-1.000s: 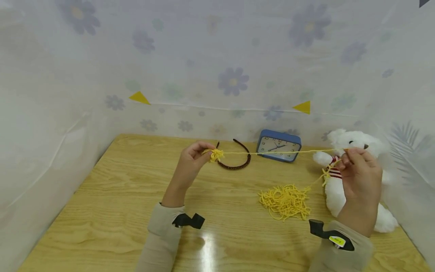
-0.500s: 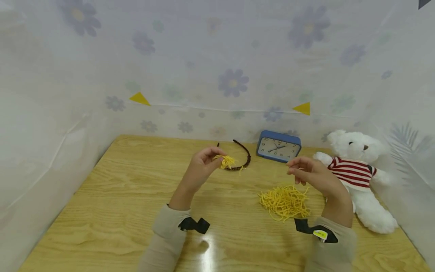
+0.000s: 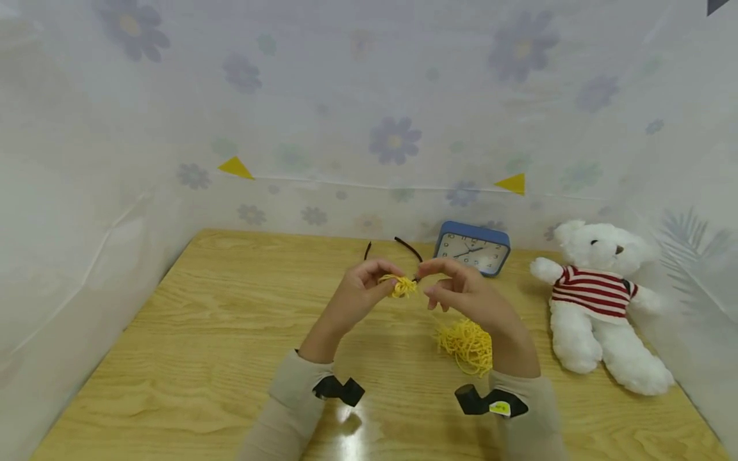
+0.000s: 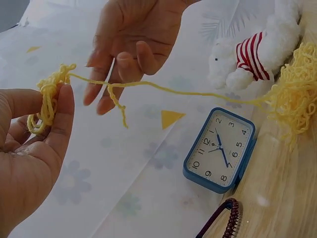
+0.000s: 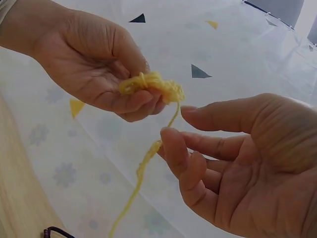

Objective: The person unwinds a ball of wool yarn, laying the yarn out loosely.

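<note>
My left hand (image 3: 359, 296) pinches a small looped bundle of yellow yarn (image 3: 403, 287) between thumb and fingers, above the table. Just to its right is my right hand (image 3: 468, 296), thumb and fingers apart and loosely bent. In the left wrist view a yarn strand (image 4: 188, 93) runs from the bundle past the right fingers to the loose pile, with a short knotted tail hanging from it. The right wrist view has the strand passing at the right fingertips; whether they touch it I cannot tell. The yarn pile (image 3: 466, 346) lies on the table, partly hidden by the right wrist.
A blue clock (image 3: 473, 248) stands at the back of the wooden table (image 3: 190, 333). A dark beaded headband (image 3: 408, 247) lies left of it, partly behind the hands. On the right sits a white teddy bear (image 3: 582, 333) in a striped shirt. Flowered sheeting (image 3: 323, 83) surrounds the table.
The right hand has let go of the strand it held stretched far right and has come left beside the bundle. The left hand, still pinching the bundle, has shifted slightly right and lower.
</note>
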A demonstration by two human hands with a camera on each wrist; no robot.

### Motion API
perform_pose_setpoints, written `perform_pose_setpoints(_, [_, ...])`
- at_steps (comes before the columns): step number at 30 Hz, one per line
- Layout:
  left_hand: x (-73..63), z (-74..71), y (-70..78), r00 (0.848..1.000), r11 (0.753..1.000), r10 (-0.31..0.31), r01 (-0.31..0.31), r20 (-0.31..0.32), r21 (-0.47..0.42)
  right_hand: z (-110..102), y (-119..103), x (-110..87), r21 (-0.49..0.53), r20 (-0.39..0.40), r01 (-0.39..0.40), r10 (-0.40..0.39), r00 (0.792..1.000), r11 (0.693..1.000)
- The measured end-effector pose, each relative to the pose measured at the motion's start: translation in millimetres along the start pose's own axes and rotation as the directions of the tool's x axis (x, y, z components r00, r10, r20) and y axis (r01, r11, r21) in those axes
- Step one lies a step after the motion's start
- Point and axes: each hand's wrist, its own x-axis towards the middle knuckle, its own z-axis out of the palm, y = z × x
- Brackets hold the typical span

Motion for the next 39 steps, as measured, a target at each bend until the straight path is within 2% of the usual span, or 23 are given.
perform_pose_setpoints(4, [0.6,-0.3,-1.9,1.000,1.000,0.000,0.000,0.000,-0.018,8.0,-1.7,3.0,0.030,0.072,-0.005,0.002,0.997,1.000])
perform_pose_setpoints(8, [0.2,-3.2,-1.7,1.000,1.000,-0.008,0.008,-0.012,-0.012,8.9,-1.9,3.1,-0.002,0.059,0.031,-0.031,0.998,1.000])
perform_pose_setpoints(14, [0.2,-10.6,-2.0,0.999,0.999,-0.013,0.014,-0.040,0.035,-1.8,-2.4,-4.4,-0.006,-0.058,0.122,-0.122,0.991,0.993])
perform_pose_setpoints(19, [0.4,-15.3,1.7,0.997,0.999,-0.020,0.023,-0.071,0.042,-17.2,-7.4,-17.2,0.030,-0.213,0.132,-0.123,0.969,0.991])
perform_pose_setpoints(22, [0.1,-17.7,2.2,0.996,0.999,-0.018,0.021,-0.090,0.025,-26.4,-10.4,-26.3,0.057,-0.324,0.161,-0.135,0.936,0.985])
perform_pose_setpoints(27, [-1.1,-21.6,2.6,0.994,1.000,-0.008,0.011,-0.111,0.025,-40.0,-12.4,-40.3,0.143,-0.494,0.283,-0.179,0.851,0.949])
perform_pose_setpoints(32, [-2.6,-27.4,2.8,0.990,1.000,-0.006,0.007,-0.138,0.002,-51.8,-14.0,-51.5,0.253,-0.641,0.403,-0.160,0.750,0.879])
perform_pose_setpoints(35, [-3.3,-29.9,5.0,0.988,1.000,-0.003,0.002,-0.151,-0.007,-58.1,-14.5,-56.9,0.318,-0.700,0.493,-0.150,0.698,0.810])
perform_pose_setpoints(36, [-3.5,-30.4,6.1,0.988,1.000,-0.004,0.003,-0.155,-0.010,-59.9,-14.6,-58.4,0.316,-0.721,0.509,-0.146,0.678,0.801])
perform_pose_setpoints(37, [-3.5,-30.9,7.0,0.988,1.000,-0.005,0.004,-0.157,-0.010,-61.6,-14.6,-59.7,0.332,-0.738,0.534,-0.139,0.660,0.778])
perform_pose_setpoints(39, [-3.3,-31.8,8.6,0.987,1.000,-0.004,0.003,-0.161,-0.012,-64.2,-14.6,-62.1,0.311,-0.771,0.546,-0.129,0.624,0.778])
